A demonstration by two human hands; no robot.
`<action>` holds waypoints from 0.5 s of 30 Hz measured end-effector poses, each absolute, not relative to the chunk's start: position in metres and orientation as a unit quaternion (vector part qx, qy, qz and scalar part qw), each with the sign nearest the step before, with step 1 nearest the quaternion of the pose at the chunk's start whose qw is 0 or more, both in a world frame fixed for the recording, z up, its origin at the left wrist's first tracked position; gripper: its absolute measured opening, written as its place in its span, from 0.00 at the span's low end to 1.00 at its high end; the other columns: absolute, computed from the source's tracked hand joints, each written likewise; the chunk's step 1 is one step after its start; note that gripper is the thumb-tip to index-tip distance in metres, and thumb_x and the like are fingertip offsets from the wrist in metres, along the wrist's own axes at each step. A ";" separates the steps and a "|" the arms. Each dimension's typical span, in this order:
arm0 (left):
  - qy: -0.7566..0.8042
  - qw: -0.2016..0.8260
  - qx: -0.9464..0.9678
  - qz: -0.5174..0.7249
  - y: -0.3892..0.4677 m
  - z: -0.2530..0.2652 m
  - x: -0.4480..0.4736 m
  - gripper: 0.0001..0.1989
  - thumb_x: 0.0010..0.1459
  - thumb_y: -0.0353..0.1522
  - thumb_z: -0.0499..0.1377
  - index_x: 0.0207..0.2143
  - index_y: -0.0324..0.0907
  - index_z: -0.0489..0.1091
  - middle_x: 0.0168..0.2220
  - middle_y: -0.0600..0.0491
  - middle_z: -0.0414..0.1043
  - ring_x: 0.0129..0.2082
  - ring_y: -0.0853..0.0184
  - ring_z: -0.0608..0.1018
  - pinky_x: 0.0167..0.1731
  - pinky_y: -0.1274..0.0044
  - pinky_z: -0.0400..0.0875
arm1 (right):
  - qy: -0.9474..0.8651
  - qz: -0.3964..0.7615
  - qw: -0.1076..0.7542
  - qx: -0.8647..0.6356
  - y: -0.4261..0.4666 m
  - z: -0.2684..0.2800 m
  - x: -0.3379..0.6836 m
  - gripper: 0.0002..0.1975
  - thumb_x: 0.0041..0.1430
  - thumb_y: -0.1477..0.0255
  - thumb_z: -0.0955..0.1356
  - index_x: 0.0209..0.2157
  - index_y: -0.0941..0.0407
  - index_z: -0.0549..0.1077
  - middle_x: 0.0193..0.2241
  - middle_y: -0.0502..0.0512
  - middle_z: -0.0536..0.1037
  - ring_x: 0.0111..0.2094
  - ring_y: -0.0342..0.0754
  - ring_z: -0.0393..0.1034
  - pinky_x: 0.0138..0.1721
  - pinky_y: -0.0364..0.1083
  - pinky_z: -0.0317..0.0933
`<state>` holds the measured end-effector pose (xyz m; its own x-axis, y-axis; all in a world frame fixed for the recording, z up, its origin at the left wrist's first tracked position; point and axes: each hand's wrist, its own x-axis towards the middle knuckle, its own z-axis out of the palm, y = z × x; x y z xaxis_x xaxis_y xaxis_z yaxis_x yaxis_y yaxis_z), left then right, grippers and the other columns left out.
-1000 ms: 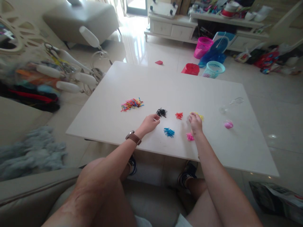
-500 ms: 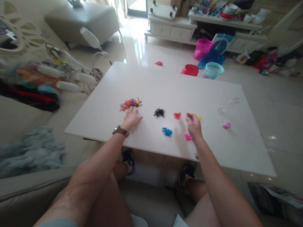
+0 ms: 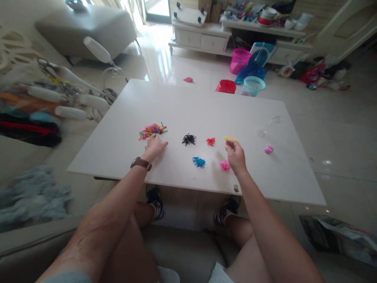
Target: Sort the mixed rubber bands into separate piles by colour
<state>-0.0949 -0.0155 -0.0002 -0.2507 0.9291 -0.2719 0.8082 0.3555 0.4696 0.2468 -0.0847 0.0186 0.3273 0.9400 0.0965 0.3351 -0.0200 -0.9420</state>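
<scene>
My left hand (image 3: 155, 146), with a brown watch strap on its wrist, reaches to the near edge of a mixed-colour pile of small rubber bands (image 3: 153, 129). Its thumb sticks out to the side and its fingers lie apart on the pile's edge. Beside the yellow rubber bands (image 3: 232, 139) is my right hand (image 3: 236, 154), thumb and fingertips pinched together; whatever they hold is too small to make out. Between the hands lie separate piles of black rubber bands (image 3: 189, 139), red rubber bands (image 3: 210, 141) and blue rubber bands (image 3: 199, 162). Pink rubber bands (image 3: 224, 165) lie just left of my right wrist.
The white table (image 3: 176, 102) carries a pink round object (image 3: 268, 149) and clear plastic pieces (image 3: 275, 120) on the right. A small yellow figure sticker (image 3: 236, 188) is near its front edge. Beyond stand a red bin (image 3: 226, 86) and a light-blue basket (image 3: 253, 84).
The whole view has shifted, so the table and piles appear further left. Both hands stay near the same piles; the yellow pile shows more fully above my right fingertips.
</scene>
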 end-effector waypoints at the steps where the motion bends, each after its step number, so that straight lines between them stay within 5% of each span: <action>1: 0.778 0.260 0.554 0.143 -0.014 0.000 -0.095 0.34 0.52 0.39 0.59 0.61 0.37 0.65 0.68 0.37 0.55 0.67 0.45 0.59 0.63 0.58 0.57 | -0.495 0.301 0.495 -0.647 -0.086 0.020 0.248 0.15 0.57 0.65 0.68 0.44 0.56 0.75 0.48 0.62 0.79 0.51 0.56 0.74 0.58 0.60 0.64; 7: 0.722 0.345 0.445 0.401 -0.004 0.008 -0.093 0.15 0.48 0.32 0.64 0.40 0.36 0.78 0.43 0.43 0.78 0.46 0.56 0.78 0.51 0.68 0.69 | -0.504 0.288 0.483 -0.655 -0.095 0.027 0.252 0.15 0.57 0.65 0.68 0.44 0.56 0.75 0.47 0.63 0.80 0.50 0.57 0.75 0.55 0.59 0.66; 15: 0.646 0.460 0.163 0.587 -0.005 0.012 -0.089 0.09 0.43 0.21 0.68 0.28 0.37 0.75 0.30 0.52 0.76 0.33 0.71 0.78 0.41 0.77 0.72 | -0.530 0.285 0.469 -0.647 -0.098 0.037 0.239 0.15 0.57 0.66 0.67 0.45 0.56 0.76 0.49 0.64 0.79 0.52 0.57 0.74 0.52 0.58 0.69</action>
